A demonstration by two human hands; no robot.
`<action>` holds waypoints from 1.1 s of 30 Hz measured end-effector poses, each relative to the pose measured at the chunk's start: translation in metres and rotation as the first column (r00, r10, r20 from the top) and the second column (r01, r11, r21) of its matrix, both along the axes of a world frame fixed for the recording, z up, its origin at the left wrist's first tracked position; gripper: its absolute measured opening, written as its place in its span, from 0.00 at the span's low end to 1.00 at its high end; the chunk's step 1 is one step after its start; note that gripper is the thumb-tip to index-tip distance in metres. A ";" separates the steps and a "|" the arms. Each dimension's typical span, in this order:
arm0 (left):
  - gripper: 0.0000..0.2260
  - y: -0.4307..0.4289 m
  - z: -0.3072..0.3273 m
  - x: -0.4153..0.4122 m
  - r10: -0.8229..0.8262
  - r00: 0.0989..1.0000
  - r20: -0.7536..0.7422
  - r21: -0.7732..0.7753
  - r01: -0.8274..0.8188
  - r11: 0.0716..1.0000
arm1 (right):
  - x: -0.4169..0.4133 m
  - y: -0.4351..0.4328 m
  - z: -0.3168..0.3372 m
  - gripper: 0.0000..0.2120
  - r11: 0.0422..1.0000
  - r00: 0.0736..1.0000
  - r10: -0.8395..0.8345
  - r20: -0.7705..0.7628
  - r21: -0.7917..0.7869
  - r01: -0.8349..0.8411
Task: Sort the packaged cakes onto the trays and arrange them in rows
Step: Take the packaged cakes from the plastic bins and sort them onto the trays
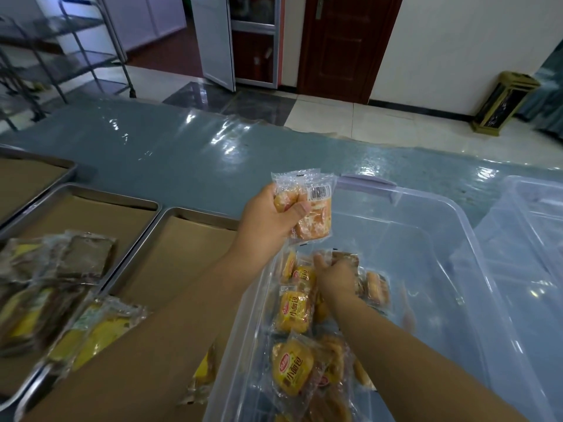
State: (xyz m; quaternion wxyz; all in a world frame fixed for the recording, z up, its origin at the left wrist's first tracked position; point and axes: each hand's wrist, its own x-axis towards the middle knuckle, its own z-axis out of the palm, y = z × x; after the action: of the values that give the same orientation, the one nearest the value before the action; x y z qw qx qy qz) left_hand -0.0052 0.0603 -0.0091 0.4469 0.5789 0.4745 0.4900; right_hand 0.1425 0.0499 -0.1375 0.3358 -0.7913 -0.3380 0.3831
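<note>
My left hand (268,216) is raised over the near-left corner of a clear plastic bin (441,239) and grips two clear-wrapped orange cakes (315,214), barcode side up. My right hand (336,278) reaches down into the bin, fingers closed around a dark brown packaged cake (345,257) among several yellow-labelled packaged cakes (294,312). Left of the bin sit metal trays lined with brown paper: the nearest tray (195,217) has one yellow cake (205,370) at its near edge; the middle tray (91,196) holds brown and yellow packaged cakes (82,260).
A third lined tray (36,166) sits at the far left. A second clear bin (536,226) stands to the right of the first. All rest on a table under a blue plastic cover (182,147). Beyond are a metal rack (45,56), doors and a gold-coloured waste bin (504,102).
</note>
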 end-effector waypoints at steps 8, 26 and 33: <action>0.08 -0.002 0.000 0.000 -0.001 1.000 -0.031 0.029 0.002 1.000 | 0.010 -0.024 0.023 0.11 0.970 0.937 0.057 0.344 0.204 -0.134; 0.06 -0.005 0.046 -0.098 0.181 0.944 0.274 -0.047 -0.175 0.984 | -0.074 -0.036 0.215 0.10 0.700 0.979 -0.040 0.201 0.705 -0.116; 0.10 0.002 0.028 -0.231 0.174 0.907 0.383 -0.287 -0.062 0.956 | -0.224 0.000 0.195 0.11 0.739 0.988 0.134 0.082 0.655 -0.155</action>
State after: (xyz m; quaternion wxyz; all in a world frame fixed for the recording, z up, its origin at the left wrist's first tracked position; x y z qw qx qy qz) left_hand -0.2359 0.0622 0.0190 0.5785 0.3692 0.4682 0.5566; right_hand -0.0817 0.0496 0.0576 0.5575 -0.5989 -0.5165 0.2524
